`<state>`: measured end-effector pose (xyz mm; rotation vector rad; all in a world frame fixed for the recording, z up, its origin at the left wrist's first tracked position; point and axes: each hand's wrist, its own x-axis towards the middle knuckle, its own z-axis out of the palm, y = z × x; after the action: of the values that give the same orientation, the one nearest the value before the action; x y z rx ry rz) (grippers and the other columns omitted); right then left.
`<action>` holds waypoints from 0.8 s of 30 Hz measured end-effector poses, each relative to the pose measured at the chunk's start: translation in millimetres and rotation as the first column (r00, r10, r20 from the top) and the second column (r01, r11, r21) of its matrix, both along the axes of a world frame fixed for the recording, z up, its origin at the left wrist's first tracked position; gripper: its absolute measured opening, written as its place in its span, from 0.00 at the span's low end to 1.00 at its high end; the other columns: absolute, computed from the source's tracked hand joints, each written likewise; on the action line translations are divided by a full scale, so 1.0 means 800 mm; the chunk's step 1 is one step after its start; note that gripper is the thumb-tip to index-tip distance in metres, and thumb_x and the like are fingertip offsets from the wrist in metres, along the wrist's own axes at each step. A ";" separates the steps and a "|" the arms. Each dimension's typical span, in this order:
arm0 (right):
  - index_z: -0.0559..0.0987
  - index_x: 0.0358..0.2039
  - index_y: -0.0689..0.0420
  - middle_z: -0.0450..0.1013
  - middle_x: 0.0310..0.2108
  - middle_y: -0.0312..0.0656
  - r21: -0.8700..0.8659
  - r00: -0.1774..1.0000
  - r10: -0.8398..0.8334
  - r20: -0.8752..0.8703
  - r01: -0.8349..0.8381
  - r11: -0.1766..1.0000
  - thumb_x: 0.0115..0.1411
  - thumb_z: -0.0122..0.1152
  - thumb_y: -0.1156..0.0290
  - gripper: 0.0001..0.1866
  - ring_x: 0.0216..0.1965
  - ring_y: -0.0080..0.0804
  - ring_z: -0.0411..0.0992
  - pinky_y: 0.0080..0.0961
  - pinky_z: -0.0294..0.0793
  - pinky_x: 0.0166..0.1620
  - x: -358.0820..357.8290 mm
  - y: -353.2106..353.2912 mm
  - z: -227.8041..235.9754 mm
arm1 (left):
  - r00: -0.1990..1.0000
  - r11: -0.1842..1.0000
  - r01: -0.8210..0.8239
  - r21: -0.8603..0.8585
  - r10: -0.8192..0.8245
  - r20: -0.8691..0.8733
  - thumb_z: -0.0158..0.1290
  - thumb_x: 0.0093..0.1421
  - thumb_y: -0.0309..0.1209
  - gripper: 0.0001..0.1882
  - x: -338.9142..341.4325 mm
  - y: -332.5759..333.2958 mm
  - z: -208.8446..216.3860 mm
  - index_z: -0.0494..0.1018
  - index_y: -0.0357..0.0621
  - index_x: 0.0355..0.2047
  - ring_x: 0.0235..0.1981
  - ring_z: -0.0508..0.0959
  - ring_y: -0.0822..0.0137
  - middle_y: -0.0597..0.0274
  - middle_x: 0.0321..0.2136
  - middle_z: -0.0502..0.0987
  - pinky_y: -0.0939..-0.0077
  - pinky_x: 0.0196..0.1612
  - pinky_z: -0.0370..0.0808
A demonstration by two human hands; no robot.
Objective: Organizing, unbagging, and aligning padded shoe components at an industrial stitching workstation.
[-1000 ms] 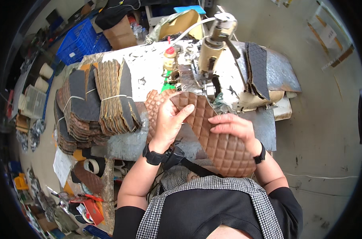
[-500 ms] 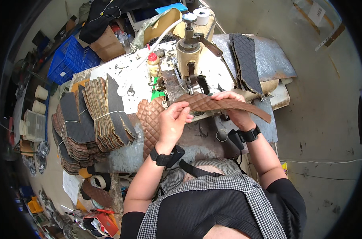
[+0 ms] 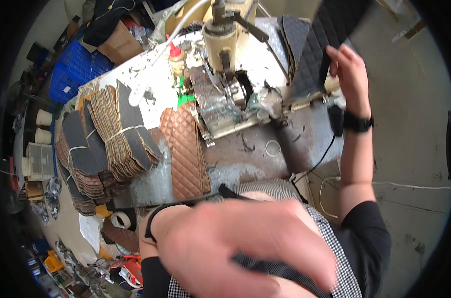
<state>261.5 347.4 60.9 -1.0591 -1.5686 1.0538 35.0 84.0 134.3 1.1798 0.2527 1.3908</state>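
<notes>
Spanning the middle of the view, a worktable [image 3: 225, 155] carries a pale surface and a grey metal front; clock positions are read about the view's centre. At 12 o'clock stands a cream machine [image 3: 219, 47] with a cylindrical head. At 9 o'clock lie corded bundles [image 3: 109, 114] of cut pieces, edges outward. Between 1 and 2 o'clock, a dark quilted panel [image 3: 325, 35] slopes over the table's far-right part, its upper end running toward the rim. Judged by its padded, sheet-like look, the panel is light, soft and flexible, with little risk of breaking; stitching should give the fingers some purchase. Hold is best taken along a long edge, thumb on one face and fingers on the other, since an end grip would probably let the length droop. Just left of centre, toward 9 o'clock, brown quilted pieces [image 3: 183, 159] lie overlapped. At 6 o'clock the left hand [image 3: 225, 228], blurred and near the lens, is open, nothing visible in it. At 2 o'clock the right hand [image 3: 353, 74] has fingers bent at the panel's edge; whether they pinch it cannot be told. At 11 o'clock stands a red-capped bottle [image 3: 176, 62].
</notes>
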 end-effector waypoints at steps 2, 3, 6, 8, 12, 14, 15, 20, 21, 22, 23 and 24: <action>0.75 0.23 0.57 0.67 0.16 0.31 -0.155 0.993 0.062 0.099 -0.046 0.987 0.55 0.64 0.68 0.09 0.18 0.16 0.61 0.15 0.58 0.23 0.006 0.041 -0.008 | 0.965 0.971 0.241 -0.010 -0.238 0.114 0.54 0.55 0.22 0.05 0.012 0.005 0.009 0.78 0.39 0.32 0.37 0.76 0.58 0.59 0.33 0.75 0.68 0.40 0.73; 0.75 0.23 0.57 0.67 0.16 0.31 -0.167 0.990 0.106 0.092 -0.089 0.982 0.55 0.64 0.68 0.09 0.18 0.16 0.61 0.15 0.58 0.23 0.005 0.051 -0.020 | 0.976 0.985 0.151 0.077 -0.161 0.147 0.53 0.55 0.22 0.05 0.027 0.007 0.009 0.77 0.39 0.31 0.35 0.75 0.58 0.57 0.32 0.75 0.69 0.37 0.73; 0.71 0.54 0.65 0.71 0.28 0.34 -0.108 0.930 -0.049 0.363 0.094 0.990 0.55 0.66 0.68 0.28 0.22 0.15 0.62 0.14 0.62 0.24 0.005 0.059 -0.039 | 0.959 0.938 -0.141 0.316 0.051 0.279 0.53 0.53 0.22 0.04 0.069 0.013 0.005 0.77 0.38 0.30 0.28 0.75 0.59 0.49 0.30 0.76 0.71 0.28 0.71; 0.72 0.52 0.64 0.72 0.30 0.35 -0.018 0.958 -0.113 0.264 0.122 0.992 0.53 0.67 0.67 0.27 0.23 0.16 0.64 0.15 0.64 0.25 0.006 0.045 -0.042 | 0.946 0.915 -0.216 0.341 0.110 0.305 0.53 0.53 0.22 0.04 0.079 0.014 0.000 0.76 0.38 0.29 0.28 0.74 0.59 0.50 0.30 0.75 0.70 0.28 0.71; 0.76 0.47 0.59 0.73 0.37 0.37 0.172 0.961 -0.238 0.138 0.213 0.962 0.54 0.67 0.66 0.21 0.27 0.15 0.68 0.14 0.69 0.30 0.009 0.006 -0.036 | 0.951 0.918 -0.190 0.347 0.084 0.298 0.54 0.53 0.22 0.03 0.084 0.010 -0.002 0.76 0.39 0.29 0.27 0.74 0.59 0.51 0.29 0.74 0.70 0.27 0.70; 0.77 0.46 0.59 0.73 0.37 0.36 0.167 0.968 -0.230 0.103 0.211 0.963 0.54 0.66 0.67 0.19 0.27 0.14 0.68 0.14 0.70 0.31 0.009 -0.011 -0.034 | 0.955 0.920 -0.178 0.349 0.075 0.287 0.54 0.53 0.23 0.03 0.083 0.009 0.000 0.75 0.39 0.28 0.26 0.73 0.59 0.52 0.28 0.74 0.70 0.26 0.69; 0.77 0.45 0.59 0.73 0.37 0.35 0.157 0.974 -0.209 0.088 0.193 0.968 0.55 0.66 0.68 0.18 0.27 0.13 0.67 0.13 0.69 0.31 0.009 -0.018 -0.033 | 0.954 0.922 -0.173 0.348 0.070 0.291 0.54 0.53 0.23 0.03 0.083 0.009 0.000 0.75 0.40 0.28 0.26 0.73 0.59 0.53 0.28 0.74 0.70 0.26 0.69; 0.78 0.43 0.59 0.73 0.36 0.30 0.109 0.989 -0.144 0.029 0.140 0.984 0.57 0.64 0.70 0.13 0.26 0.08 0.65 0.09 0.65 0.30 0.011 -0.039 -0.027 | 0.958 0.918 -0.144 0.369 0.036 0.285 0.54 0.52 0.23 0.02 0.087 0.005 0.005 0.74 0.40 0.28 0.25 0.72 0.59 0.55 0.27 0.73 0.70 0.25 0.68; 0.78 0.43 0.59 0.73 0.36 0.30 0.110 0.989 -0.143 0.023 0.140 0.984 0.57 0.64 0.70 0.13 0.26 0.08 0.65 0.09 0.65 0.30 0.011 -0.042 -0.026 | 0.959 0.917 -0.137 0.374 0.027 0.283 0.54 0.52 0.24 0.02 0.088 0.003 0.007 0.74 0.41 0.27 0.25 0.72 0.59 0.55 0.27 0.72 0.70 0.25 0.68; 0.78 0.43 0.59 0.73 0.35 0.29 0.115 0.991 -0.133 0.006 0.132 0.985 0.58 0.63 0.71 0.13 0.26 0.08 0.64 0.08 0.64 0.29 0.011 -0.046 -0.025 | 0.960 0.919 -0.131 0.373 0.024 0.278 0.54 0.52 0.24 0.02 0.087 0.001 0.007 0.74 0.41 0.27 0.25 0.72 0.59 0.55 0.26 0.72 0.70 0.24 0.68; 0.78 0.42 0.59 0.73 0.34 0.29 0.121 0.994 -0.106 0.000 0.106 0.987 0.58 0.63 0.71 0.12 0.25 0.08 0.63 0.07 0.64 0.28 0.010 -0.050 -0.025 | 0.962 0.918 -0.130 0.375 0.025 0.273 0.54 0.52 0.24 0.02 0.087 0.000 0.008 0.74 0.41 0.27 0.25 0.72 0.59 0.56 0.26 0.72 0.70 0.24 0.67; 0.78 0.42 0.59 0.73 0.34 0.29 0.119 0.993 -0.114 -0.008 0.114 0.986 0.58 0.63 0.71 0.12 0.25 0.08 0.63 0.07 0.64 0.28 0.008 -0.053 -0.025 | 0.960 0.921 -0.121 0.371 0.013 0.281 0.55 0.52 0.24 0.02 0.086 -0.002 0.009 0.73 0.41 0.27 0.24 0.71 0.59 0.56 0.26 0.72 0.70 0.24 0.67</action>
<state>268.1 304.8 41.2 -1.0539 -1.5315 0.8723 103.8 82.2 141.3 1.2849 -0.1897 1.6968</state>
